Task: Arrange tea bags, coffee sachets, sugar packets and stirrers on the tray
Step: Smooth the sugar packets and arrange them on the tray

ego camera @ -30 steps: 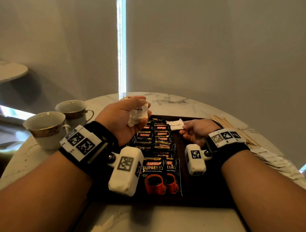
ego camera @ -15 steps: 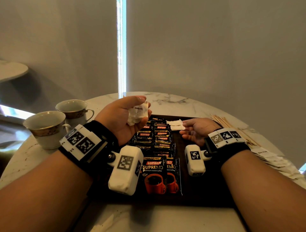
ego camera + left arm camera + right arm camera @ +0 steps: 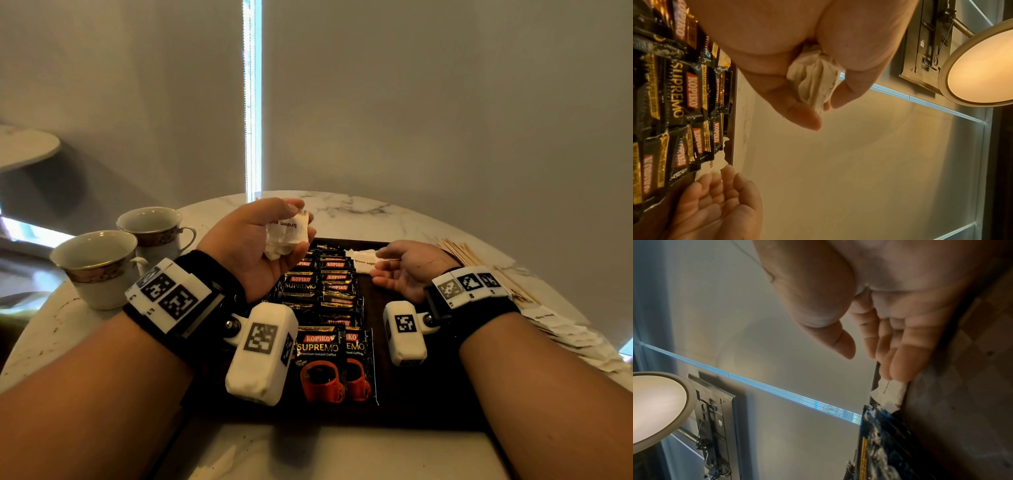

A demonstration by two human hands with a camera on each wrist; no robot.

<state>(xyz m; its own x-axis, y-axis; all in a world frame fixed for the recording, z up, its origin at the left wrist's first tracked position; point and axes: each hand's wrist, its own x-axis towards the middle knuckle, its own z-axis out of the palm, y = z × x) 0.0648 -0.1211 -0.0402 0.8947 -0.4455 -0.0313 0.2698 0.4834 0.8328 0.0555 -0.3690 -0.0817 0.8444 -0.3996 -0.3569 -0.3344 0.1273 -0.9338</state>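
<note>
Nearest us, the dark tray [image 3: 428,407] lies on the marble table [image 3: 342,452], and the coffee sachets [image 3: 320,346] fill its left-centre strip in overlapping rows running away from us, presumably so each label shows. Above those rows our left hand [image 3: 253,240] is raised clear of the tray, palm turned inward, with fingers and thumb curled round a bunch of sugar packets [image 3: 286,236]; we judge it serves as the supply, held high so it does not disturb the sachets below. To the right of the rows our right hand [image 3: 407,270] rests low over the tray, palm up, fingers nearly straight and gripping nothing; its fingertips [image 3: 898,369] touch the one sugar packet [image 3: 363,258] lying at the far edge of the tray, just beside the last sachets. We read this as the start of a sugar row, with the open hand placed to take the next packet from the left. Off the tray to the right, more white packets [image 3: 561,332] lie fanned on the table, and beyond them the wooden stirrers [image 3: 459,248] wait in a loose bundle. Two cups [image 3: 99,263] stand to the far left. We cannot identify tea bags anywhere.
</note>
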